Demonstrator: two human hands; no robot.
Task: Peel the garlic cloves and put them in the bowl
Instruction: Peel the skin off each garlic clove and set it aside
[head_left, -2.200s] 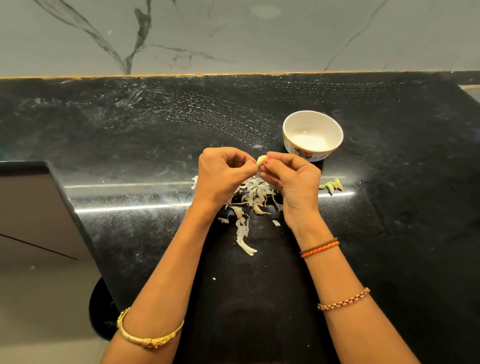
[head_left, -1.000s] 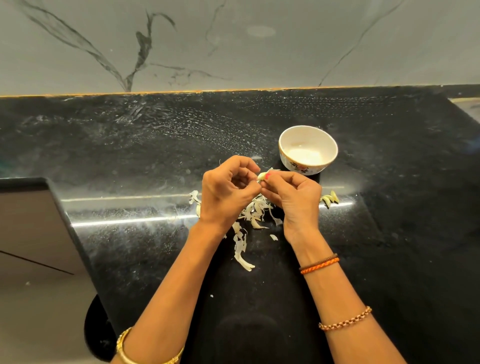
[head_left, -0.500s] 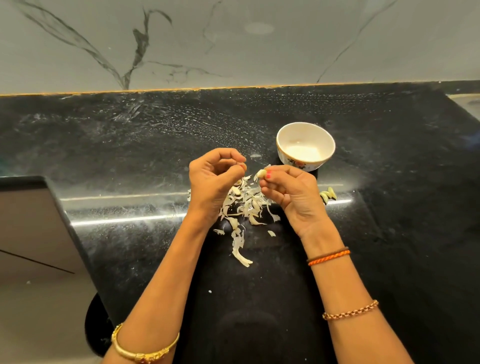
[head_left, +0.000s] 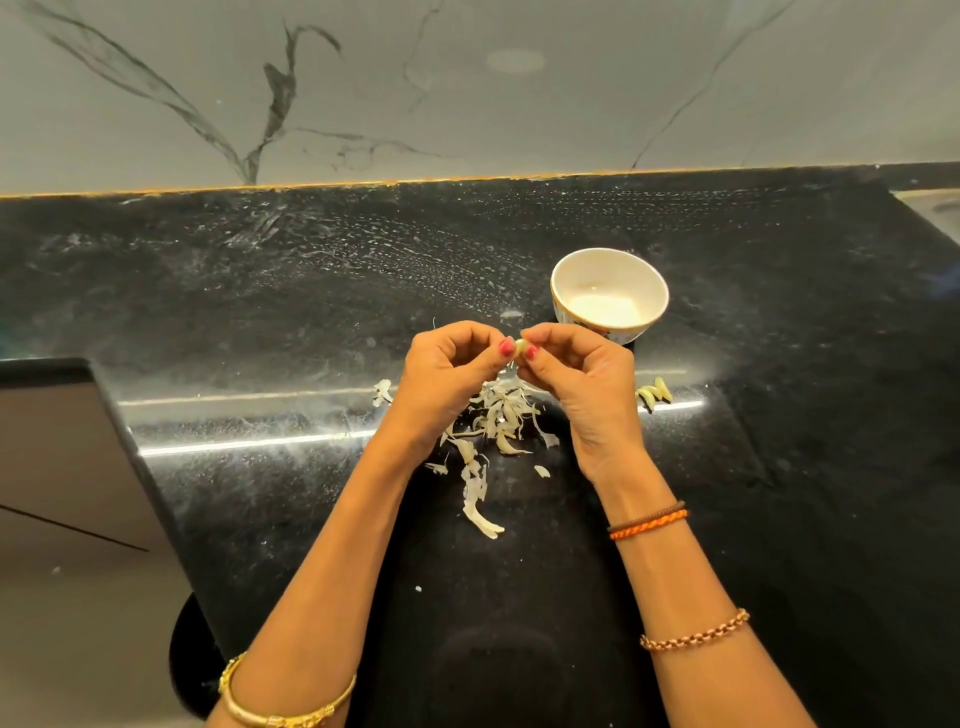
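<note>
pinching one garlic clove between them, the left hand and the right hand meet above the black tabletop, fingers of both curled in and the thumb tips pressed to the clove from either side. the clove is small and pale, held in the air just in front of the bowl and a little to its left; how much skin it has on it is too small to tell. the white bowl stands upright on the tabletop beyond the right hand, with a pale patch at its bottom that cannot be made out. under the hands lies a loose pile of garlic skins, with one longer strip trailing toward the person. a few more cloves lie on the tabletop just right of the right hand, near the bowl but apart from it. the left forearm wears a gold bangle, and the right wears an orange thread band and a chain bracelet. a grey veined wall rises behind the tabletop.
</note>
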